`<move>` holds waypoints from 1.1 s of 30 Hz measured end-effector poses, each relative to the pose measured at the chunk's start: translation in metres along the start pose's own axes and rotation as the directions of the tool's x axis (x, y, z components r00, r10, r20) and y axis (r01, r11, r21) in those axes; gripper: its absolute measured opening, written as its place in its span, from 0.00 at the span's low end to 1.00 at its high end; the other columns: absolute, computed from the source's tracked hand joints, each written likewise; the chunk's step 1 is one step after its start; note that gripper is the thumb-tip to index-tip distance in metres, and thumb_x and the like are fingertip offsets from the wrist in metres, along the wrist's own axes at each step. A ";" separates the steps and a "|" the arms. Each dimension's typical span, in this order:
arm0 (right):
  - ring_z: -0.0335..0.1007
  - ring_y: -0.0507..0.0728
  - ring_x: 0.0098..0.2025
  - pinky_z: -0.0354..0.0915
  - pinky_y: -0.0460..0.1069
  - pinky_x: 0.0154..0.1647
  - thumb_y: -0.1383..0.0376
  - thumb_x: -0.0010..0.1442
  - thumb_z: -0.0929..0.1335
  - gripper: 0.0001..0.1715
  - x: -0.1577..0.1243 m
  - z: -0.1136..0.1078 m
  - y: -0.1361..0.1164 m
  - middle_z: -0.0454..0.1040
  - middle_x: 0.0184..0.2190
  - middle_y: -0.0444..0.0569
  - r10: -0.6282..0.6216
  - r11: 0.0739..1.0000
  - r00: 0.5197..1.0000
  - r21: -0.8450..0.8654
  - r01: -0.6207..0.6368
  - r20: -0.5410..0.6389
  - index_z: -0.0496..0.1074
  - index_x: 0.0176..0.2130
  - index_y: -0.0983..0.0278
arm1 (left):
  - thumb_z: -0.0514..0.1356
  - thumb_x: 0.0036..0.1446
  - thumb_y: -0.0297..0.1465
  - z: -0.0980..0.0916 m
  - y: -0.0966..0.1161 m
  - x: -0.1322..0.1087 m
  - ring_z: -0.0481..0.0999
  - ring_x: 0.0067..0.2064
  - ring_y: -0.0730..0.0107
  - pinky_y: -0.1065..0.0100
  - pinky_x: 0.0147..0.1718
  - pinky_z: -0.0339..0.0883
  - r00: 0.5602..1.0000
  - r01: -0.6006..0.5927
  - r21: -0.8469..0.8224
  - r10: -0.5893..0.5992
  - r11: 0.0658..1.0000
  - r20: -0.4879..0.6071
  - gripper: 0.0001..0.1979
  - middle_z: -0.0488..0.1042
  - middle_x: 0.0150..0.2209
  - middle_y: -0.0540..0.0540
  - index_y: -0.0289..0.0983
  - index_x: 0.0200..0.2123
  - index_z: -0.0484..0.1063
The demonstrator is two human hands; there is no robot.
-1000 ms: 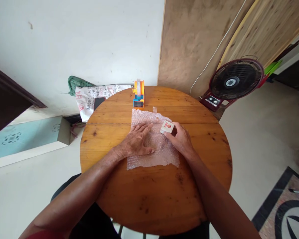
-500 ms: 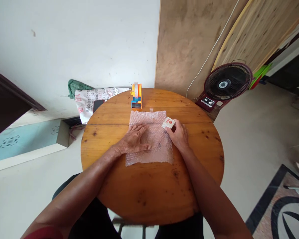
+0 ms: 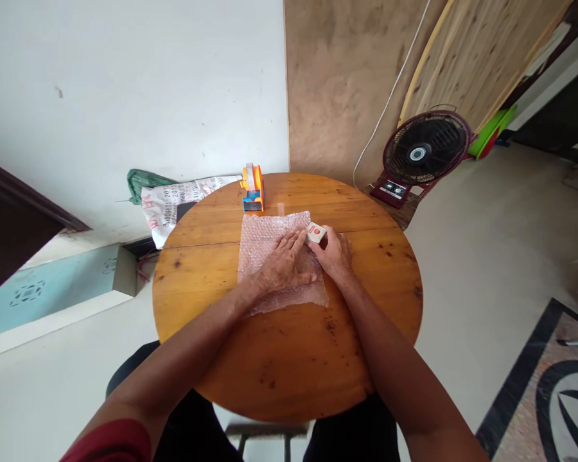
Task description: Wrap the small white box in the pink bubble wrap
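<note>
A sheet of bubble wrap (image 3: 257, 256) lies flat on the round wooden table (image 3: 289, 366). Spread on the middle of the sheet, palm down, is my left hand (image 3: 286, 264), its fingers apart. My right hand (image 3: 334, 255) grips a small white box (image 3: 315, 232) with red print between thumb and fingers, at the sheet's upper right edge. The fingertips of my left hand are close to the box. Part of the sheet is hidden under my left hand.
An orange and blue tape dispenser (image 3: 253, 189) stands at the table's far edge, with a short strip of tape (image 3: 281, 209) beside it. A dark red fan (image 3: 426, 149) is beyond the table at the right. A printed white sack (image 3: 161, 208) lies behind the left edge.
My left hand has slid to the right across the bubble wrap, closer to the box. My right hand still holds the box. The camera view has shifted slightly.
</note>
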State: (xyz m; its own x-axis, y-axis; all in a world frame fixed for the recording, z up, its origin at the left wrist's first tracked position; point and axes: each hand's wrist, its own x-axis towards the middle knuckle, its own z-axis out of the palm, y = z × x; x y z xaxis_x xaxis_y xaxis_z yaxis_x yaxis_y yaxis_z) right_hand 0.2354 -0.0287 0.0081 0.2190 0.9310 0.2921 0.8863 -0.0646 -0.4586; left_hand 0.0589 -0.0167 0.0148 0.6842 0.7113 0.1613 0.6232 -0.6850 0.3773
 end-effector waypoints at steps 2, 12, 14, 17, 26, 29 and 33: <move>0.69 0.67 0.49 0.62 0.59 0.50 0.55 0.58 0.68 0.29 0.001 0.001 0.002 0.78 0.48 0.57 -0.005 1.000 1.000 0.010 0.005 -0.005 0.69 0.55 0.63 | 0.63 0.50 0.54 0.009 -0.005 0.001 0.44 0.73 0.46 0.46 0.69 0.40 1.000 -0.017 -0.005 0.017 1.000 -0.015 0.59 0.46 0.71 0.26 0.27 0.71 0.38; 0.71 0.65 0.52 0.64 0.60 0.55 0.62 0.55 0.69 0.33 0.005 -0.016 0.018 0.76 0.53 0.57 0.088 0.995 0.996 0.043 -0.089 0.020 0.66 0.59 0.63 | 0.55 0.53 0.60 0.011 -0.009 -0.004 0.44 0.73 0.42 0.43 0.68 0.35 0.999 -0.006 0.105 0.001 0.994 0.047 0.52 0.47 0.71 0.29 0.30 0.69 0.50; 0.71 0.67 0.54 0.64 0.62 0.55 0.63 0.55 0.68 0.34 0.007 -0.024 0.025 0.75 0.53 0.60 0.108 0.994 0.993 0.001 -0.108 0.050 0.65 0.60 0.65 | 0.55 0.53 0.61 0.010 -0.008 -0.005 0.44 0.72 0.42 0.43 0.68 0.35 0.999 -0.008 0.102 0.004 0.995 0.037 0.52 0.48 0.71 0.29 0.30 0.69 0.50; 0.71 0.68 0.54 0.64 0.62 0.56 0.64 0.55 0.68 0.36 0.011 -0.039 0.038 0.75 0.54 0.61 0.165 0.986 0.982 -0.018 -0.164 0.094 0.63 0.62 0.68 | 0.55 0.53 0.61 0.008 -0.008 -0.006 0.44 0.72 0.40 0.42 0.68 0.34 0.999 -0.013 0.092 0.009 0.996 0.037 0.52 0.49 0.70 0.28 0.29 0.69 0.50; 0.74 0.61 0.49 0.69 0.57 0.52 0.59 0.62 0.64 0.18 -0.025 -0.052 -0.014 0.78 0.47 0.53 -0.167 0.957 0.986 0.239 0.163 -0.005 0.74 0.49 0.61 | 0.55 0.54 0.58 0.008 -0.008 -0.007 0.46 0.72 0.40 0.41 0.68 0.35 0.999 -0.004 0.050 0.003 0.999 0.036 0.50 0.50 0.70 0.28 0.28 0.68 0.52; 0.70 0.57 0.56 0.64 0.55 0.60 0.62 0.67 0.59 0.18 -0.026 -0.029 -0.051 0.76 0.53 0.50 -0.403 0.873 0.903 0.359 0.331 0.149 0.74 0.49 0.60 | 0.57 0.55 0.54 0.010 -0.009 -0.006 0.47 0.71 0.40 0.40 0.68 0.35 0.999 -0.012 0.057 0.010 0.998 0.032 0.47 0.53 0.70 0.31 0.31 0.69 0.51; 0.69 0.58 0.58 0.61 0.55 0.62 0.61 0.69 0.57 0.23 -0.003 0.005 -0.059 0.75 0.54 0.55 -0.377 0.910 0.911 0.252 0.329 0.170 0.73 0.52 0.65 | 0.58 0.56 0.51 0.012 -0.009 -0.006 0.46 0.71 0.39 0.38 0.68 0.33 1.000 -0.024 0.059 0.023 0.998 0.019 0.44 0.54 0.70 0.33 0.34 0.69 0.53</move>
State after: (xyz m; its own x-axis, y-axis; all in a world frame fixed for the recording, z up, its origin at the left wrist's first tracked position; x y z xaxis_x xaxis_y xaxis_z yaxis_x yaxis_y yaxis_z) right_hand 0.1801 -0.0253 0.0301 -0.2037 0.9332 0.2960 0.7761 0.3382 -0.5322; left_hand 0.0538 -0.0163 -0.0005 0.7054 0.6921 0.1527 0.6277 -0.7101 0.3189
